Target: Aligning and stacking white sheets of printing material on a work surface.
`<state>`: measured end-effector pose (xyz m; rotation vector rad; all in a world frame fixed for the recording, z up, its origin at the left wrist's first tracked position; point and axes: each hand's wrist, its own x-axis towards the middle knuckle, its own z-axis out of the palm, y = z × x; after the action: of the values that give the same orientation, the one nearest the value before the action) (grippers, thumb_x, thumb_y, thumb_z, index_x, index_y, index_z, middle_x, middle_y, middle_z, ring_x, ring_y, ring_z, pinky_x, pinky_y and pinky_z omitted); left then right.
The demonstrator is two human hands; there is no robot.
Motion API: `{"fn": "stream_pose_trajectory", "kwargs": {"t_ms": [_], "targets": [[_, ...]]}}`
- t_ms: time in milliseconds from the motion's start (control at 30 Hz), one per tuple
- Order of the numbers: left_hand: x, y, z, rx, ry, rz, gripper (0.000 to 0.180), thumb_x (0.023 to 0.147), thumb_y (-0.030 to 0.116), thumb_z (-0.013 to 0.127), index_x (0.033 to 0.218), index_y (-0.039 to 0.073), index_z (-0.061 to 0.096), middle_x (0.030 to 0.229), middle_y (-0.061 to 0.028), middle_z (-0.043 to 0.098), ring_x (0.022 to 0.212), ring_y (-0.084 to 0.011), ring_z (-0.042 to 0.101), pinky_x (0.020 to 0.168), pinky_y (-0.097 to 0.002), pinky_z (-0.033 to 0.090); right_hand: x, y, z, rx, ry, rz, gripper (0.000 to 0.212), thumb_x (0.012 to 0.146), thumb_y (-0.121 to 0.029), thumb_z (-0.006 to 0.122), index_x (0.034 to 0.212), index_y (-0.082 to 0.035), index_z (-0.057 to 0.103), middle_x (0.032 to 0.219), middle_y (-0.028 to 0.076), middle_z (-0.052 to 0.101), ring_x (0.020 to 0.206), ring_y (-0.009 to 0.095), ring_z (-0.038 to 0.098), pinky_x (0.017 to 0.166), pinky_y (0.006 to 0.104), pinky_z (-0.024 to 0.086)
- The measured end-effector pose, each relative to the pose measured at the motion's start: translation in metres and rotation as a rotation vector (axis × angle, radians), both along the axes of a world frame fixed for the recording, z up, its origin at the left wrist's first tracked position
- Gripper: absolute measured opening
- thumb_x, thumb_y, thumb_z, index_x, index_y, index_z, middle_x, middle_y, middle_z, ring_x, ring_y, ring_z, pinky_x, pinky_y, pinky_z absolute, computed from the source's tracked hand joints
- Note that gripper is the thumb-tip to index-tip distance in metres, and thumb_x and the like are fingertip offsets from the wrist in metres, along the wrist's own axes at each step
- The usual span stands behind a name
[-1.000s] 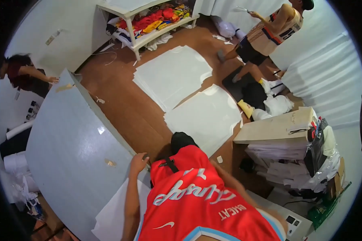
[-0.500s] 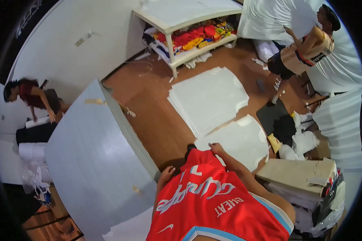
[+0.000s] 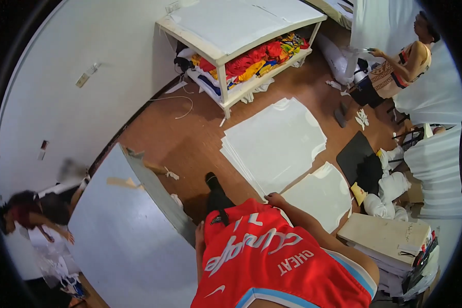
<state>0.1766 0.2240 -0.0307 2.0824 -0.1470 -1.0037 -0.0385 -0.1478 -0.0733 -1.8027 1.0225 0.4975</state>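
My right hand [image 3: 276, 199] is closed in front of the red jersey that I wear, over the near edge of the white sheets on the floor. Whatever its fingertips pinch, if anything, is too small to make out. At my left side, by the edge of the grey-topped table [image 3: 133, 226], hangs my left hand [image 3: 200, 237]; its fingers are mostly hidden against the jersey. Ahead lies a stack of white cut sheets [image 3: 274, 141] shaped like garment panels. A second white panel pile [image 3: 318, 195] lies nearer, to the right.
A white table [image 3: 231, 25] with a shelf of colourful cloth [image 3: 256, 61] stands at the back. One person [image 3: 395, 77] stands far right; another person [image 3: 36, 215] bends at the left. White bundles [image 3: 387, 195] and a box [image 3: 385, 233] sit at the right. My dark-clad leg [image 3: 216, 192] is forward.
My leg has come forward and the view has shifted. My left hand has drawn in against the jersey. The person at left bends lower; the one at right has turned slightly.
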Motion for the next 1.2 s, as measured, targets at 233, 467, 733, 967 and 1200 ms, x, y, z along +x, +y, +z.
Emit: {"fn": "stream_pose_trajectory", "kwargs": {"t_ms": [233,467,733,967,1200], "targets": [[0.237,-0.108,0.053,-0.122,-0.196,-0.146,0.038,0.094,0.030,0.057,0.117,0.000,0.061,0.113,-0.0161,0.065,0.103,-0.0244,0.061,0.091,-0.0320,0.045,0.094,-0.057,-0.017,0.191,0.014,-0.692,0.049,0.089,-0.046,0.057,0.106,0.000,0.062,0.081,0.012,0.067,0.060,0.020,0.063,0.054,0.0325,0.050],[0.413,-0.327,0.158,-0.045,-0.354,-0.640,0.034,0.092,0.026,0.059,0.117,0.002,0.062,0.099,-0.0161,0.068,0.093,-0.0249,0.065,0.082,-0.0329,0.049,0.227,-0.055,0.079,0.077,-0.398,-0.874,0.041,0.095,-0.033,0.054,0.110,0.004,0.060,0.083,0.010,0.066,0.065,0.015,0.060,0.059,0.0259,0.047],[0.469,-0.620,0.208,-0.621,-0.811,-0.748,0.024,0.088,0.017,0.061,0.108,0.006,0.068,0.103,-0.0132,0.064,0.099,-0.0327,0.058,0.086,-0.0391,0.046,0.330,-0.109,0.056,0.214,-0.377,-1.248,0.039,0.093,-0.034,0.057,0.103,0.003,0.064,0.083,0.009,0.066,0.070,0.015,0.058,0.065,0.0287,0.047],[0.491,-0.727,0.192,-0.683,-1.100,-1.011,0.040,0.082,0.027,0.068,0.118,0.013,0.064,0.127,-0.0112,0.054,0.120,-0.0302,0.047,0.099,-0.0414,0.038,0.448,-0.293,0.175,-0.693,-0.559,-1.136,0.029,0.091,-0.024,0.060,0.108,-0.001,0.064,0.103,0.015,0.066,0.095,0.026,0.063,0.084,0.0338,0.048],[0.491,-0.733,0.188,-0.689,-1.022,-1.164,0.042,0.081,0.033,0.070,0.118,0.014,0.063,0.133,-0.0088,0.050,0.125,-0.0284,0.043,0.102,-0.0436,0.034,0.505,-0.407,0.259,-0.961,-0.532,-0.812,0.031,0.088,-0.025,0.064,0.113,-0.006,0.063,0.105,0.011,0.064,0.099,0.030,0.059,0.085,0.0362,0.048]]}}
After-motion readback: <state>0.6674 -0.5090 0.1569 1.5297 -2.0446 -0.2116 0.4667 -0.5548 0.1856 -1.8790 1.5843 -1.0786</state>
